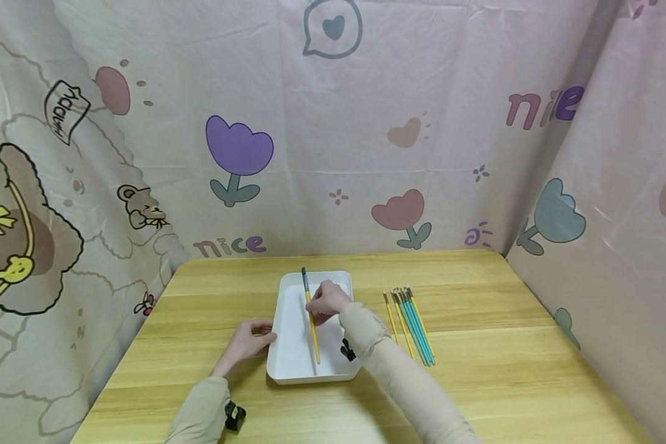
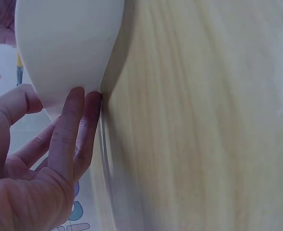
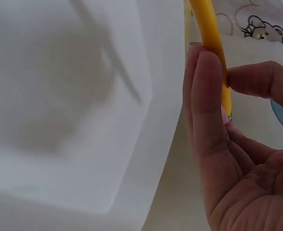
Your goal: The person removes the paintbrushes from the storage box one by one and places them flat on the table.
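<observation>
A white rectangular tray (image 1: pixel 290 365) lies on the wooden table. Above it my right hand (image 1: pixel 328 302) pinches a paintbrush (image 1: pixel 314 339) between thumb and fingers. The brush has a yellow handle and dark bristles, which point away toward the tray's far edge. In the right wrist view the yellow handle (image 3: pixel 209 29) passes between the fingertips, and a thin shadow falls inside the tray. My left hand (image 1: pixel 250 339) holds the tray's left side. The left wrist view shows its thumb at the rim and its fingers (image 2: pixel 69 127) against the outer wall.
Right of the tray, several paintbrushes (image 1: pixel 416 327) with turquoise and yellow handles lie side by side, partly behind my right sleeve (image 1: pixel 399 376). A patterned curtain (image 1: pixel 322 123) hangs behind the wooden table (image 1: pixel 510 370) and along both sides.
</observation>
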The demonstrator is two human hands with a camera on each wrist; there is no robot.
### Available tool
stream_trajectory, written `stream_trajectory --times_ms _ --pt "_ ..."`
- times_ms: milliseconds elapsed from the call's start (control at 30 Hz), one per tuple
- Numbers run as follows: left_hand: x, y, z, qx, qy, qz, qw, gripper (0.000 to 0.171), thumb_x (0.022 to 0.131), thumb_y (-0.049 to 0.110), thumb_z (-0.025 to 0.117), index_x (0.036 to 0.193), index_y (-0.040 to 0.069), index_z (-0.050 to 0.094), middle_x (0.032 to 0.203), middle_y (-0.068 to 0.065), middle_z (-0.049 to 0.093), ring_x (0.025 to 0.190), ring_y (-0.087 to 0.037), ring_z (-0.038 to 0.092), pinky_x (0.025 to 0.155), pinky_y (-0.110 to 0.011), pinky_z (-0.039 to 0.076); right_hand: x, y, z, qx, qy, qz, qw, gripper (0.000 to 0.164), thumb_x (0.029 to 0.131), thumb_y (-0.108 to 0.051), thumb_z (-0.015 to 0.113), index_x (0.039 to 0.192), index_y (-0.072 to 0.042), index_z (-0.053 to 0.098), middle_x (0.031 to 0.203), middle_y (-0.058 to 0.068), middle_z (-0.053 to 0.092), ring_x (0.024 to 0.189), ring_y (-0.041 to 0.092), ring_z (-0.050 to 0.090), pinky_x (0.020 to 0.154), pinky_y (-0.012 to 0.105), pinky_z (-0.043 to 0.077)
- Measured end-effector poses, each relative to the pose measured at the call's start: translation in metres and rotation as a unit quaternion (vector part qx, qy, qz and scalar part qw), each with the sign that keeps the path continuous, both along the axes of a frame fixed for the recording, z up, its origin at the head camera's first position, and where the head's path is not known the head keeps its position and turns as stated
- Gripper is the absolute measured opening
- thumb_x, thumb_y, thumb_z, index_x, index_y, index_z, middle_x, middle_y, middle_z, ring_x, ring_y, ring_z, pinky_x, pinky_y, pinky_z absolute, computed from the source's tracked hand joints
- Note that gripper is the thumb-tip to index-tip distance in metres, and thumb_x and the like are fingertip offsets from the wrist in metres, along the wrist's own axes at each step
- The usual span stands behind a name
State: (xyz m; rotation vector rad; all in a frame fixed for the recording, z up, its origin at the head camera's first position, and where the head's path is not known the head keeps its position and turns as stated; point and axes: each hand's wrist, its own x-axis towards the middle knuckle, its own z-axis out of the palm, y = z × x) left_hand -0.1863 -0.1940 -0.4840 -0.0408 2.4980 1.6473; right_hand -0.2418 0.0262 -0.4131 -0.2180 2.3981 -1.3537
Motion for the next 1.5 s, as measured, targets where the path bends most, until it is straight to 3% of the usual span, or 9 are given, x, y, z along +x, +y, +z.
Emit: stream_trajectory --times_ms 267,400,600,967,1100,1267,1400,1500 --pt "0.001 -0.001 -0.002 0.005 0.008 -0.007 0.9999 0.036 0.09 0.003 0.065 0.122 -0.013 0.063 0.106 -0.022 0.069 0.088 -0.018 0.067 0.075 -0.034 0.065 0.001 0.026 -0.003 -0.043 0.032 -0.005 0.999 0.006 0.088 0.0 0.065 0.086 0.006 0.066 0.067 0.014 0.069 0.052 0.013 0.064 0.06 0.031 0.065" --pt "0.001 -0.001 -0.002 0.005 0.007 -0.003 1.0 0.035 0.09 0.002 0.065 0.122 -0.013 0.063 0.106 -0.022 0.069 0.088 -0.018 0.068 0.075 -0.034 0.065 0.005 0.041 -0.005 -0.055 0.047 -0.023 0.997 0.009 0.089 -0.001 0.064 0.091 0.007 0.065 0.068 0.011 0.067 0.051 0.011 0.062 0.06 0.032 0.065" --pt "0.001 -0.001 -0.002 0.002 0.005 -0.001 1.0 0.037 0.089 0.003 0.065 0.123 -0.012 0.063 0.107 -0.022 0.069 0.089 -0.019 0.068 0.075 -0.032 0.065 0.013 0.065 -0.002 -0.035 0.067 -0.06 0.995 0.017 0.091 -0.005 0.065 0.103 0.006 0.063 0.08 0.011 0.066 0.058 0.014 0.064 0.065 0.036 0.065" --pt "0.001 0.0 0.0 0.0 0.007 -0.003 1.0 0.037 0.089 0.002 0.065 0.122 -0.013 0.063 0.108 -0.024 0.07 0.089 -0.02 0.069 0.075 -0.035 0.065 0.011 0.11 -0.016 -0.002 0.113 -0.111 0.987 0.017 0.087 -0.006 0.065 0.102 0.003 0.066 0.087 0.021 0.072 0.059 0.02 0.068 0.069 0.045 0.065" --pt "0.001 0.0 0.0 -0.003 0.004 0.004 1.0 0.037 0.088 0.002 0.065 0.122 -0.012 0.064 0.107 -0.023 0.07 0.089 -0.02 0.069 0.075 -0.034 0.065 0.011 0.123 -0.022 0.013 0.127 -0.121 0.984 0.017 0.087 -0.005 0.066 0.102 0.004 0.066 0.09 0.024 0.072 0.063 0.03 0.07 0.067 0.047 0.064" --pt "0.001 0.001 0.001 -0.003 0.002 0.008 1.0 0.037 0.088 0.003 0.065 0.122 -0.011 0.064 0.108 -0.022 0.07 0.089 -0.019 0.069 0.074 -0.033 0.065 0.011 0.135 -0.029 0.053 0.134 -0.123 0.982 0.015 0.086 -0.003 0.068 0.099 0.003 0.066 0.086 0.02 0.072 0.068 0.037 0.07 0.055 0.033 0.06" --pt "0.002 0.001 0.002 -0.008 0.004 0.003 1.0 0.037 0.088 0.003 0.065 0.122 -0.012 0.064 0.108 -0.023 0.07 0.089 -0.019 0.069 0.074 -0.034 0.065 0.011 0.138 -0.033 0.077 0.121 -0.122 0.982 0.012 0.087 -0.004 0.069 0.097 0.001 0.066 0.085 0.018 0.071 0.063 0.03 0.069 0.049 0.021 0.052" --pt "0.002 0.001 0.002 -0.007 0.005 0.003 1.0 0.038 0.087 0.002 0.066 0.122 -0.012 0.064 0.107 -0.023 0.07 0.089 -0.02 0.069 0.075 -0.034 0.065 0.011 0.139 -0.035 0.098 0.118 -0.118 0.981 0.011 0.086 -0.003 0.07 0.095 0.001 0.066 0.082 0.017 0.071 0.06 0.025 0.067 0.047 0.02 0.051"
